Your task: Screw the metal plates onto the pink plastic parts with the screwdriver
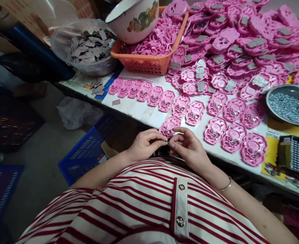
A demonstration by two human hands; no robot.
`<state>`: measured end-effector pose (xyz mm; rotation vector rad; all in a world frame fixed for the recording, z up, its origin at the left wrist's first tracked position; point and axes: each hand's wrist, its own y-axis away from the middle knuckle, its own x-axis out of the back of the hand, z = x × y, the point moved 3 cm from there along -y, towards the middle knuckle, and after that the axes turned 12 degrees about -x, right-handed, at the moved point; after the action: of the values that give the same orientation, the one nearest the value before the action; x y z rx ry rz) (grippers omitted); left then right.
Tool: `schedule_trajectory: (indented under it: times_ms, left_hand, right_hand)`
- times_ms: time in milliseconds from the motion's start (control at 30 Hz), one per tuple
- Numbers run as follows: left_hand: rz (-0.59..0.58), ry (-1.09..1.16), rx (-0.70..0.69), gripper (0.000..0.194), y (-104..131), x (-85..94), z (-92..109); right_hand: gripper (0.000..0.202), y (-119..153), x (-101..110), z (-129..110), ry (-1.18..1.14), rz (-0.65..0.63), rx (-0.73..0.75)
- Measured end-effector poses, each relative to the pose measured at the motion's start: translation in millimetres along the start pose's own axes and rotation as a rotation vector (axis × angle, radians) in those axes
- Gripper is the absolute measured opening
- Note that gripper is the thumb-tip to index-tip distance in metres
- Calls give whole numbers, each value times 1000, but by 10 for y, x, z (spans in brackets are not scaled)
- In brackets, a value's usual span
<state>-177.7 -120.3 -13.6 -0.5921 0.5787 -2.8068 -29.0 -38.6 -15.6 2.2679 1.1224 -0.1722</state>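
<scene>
My left hand (146, 144) and my right hand (187, 146) meet at the table's front edge, thumbs and fingers pinched together at the tips. Something small and dark seems to sit between the fingertips; it is too small to name. Just beyond them lies a pink plastic casing (170, 126) with shiny metal bits at its lower end, partly covered by my right fingers. A row of similar pink casings (155, 96) runs off to the left. To the right, more casings (234, 136) lie in two short rows, also with metal bits in them.
An orange basket (144, 64) of pink parts bears an enamel bowl (134, 20). Left of it stands a clear bowl (60, 44) of grey plates. Pink casings (225, 39) pile up behind. At right are a metal bowl (271, 113) of screws and a tray (284, 157).
</scene>
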Motion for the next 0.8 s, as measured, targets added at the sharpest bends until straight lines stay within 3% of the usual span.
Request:
schedule_trajectory:
  times_ms: [400,567,800]
  left_hand:
    - [42,-51,-121,7,-40,25,1]
    - [63,-87,-113,9,-44,51,5]
    - [201,-139,-41,8,-58,139,-6]
  right_hand:
    - [50,-38,-16,-17,-2,-18,-8]
    - [48,-45,-25,-22,10,-15,-15]
    - [41,-47,-28,-23,72,41,41]
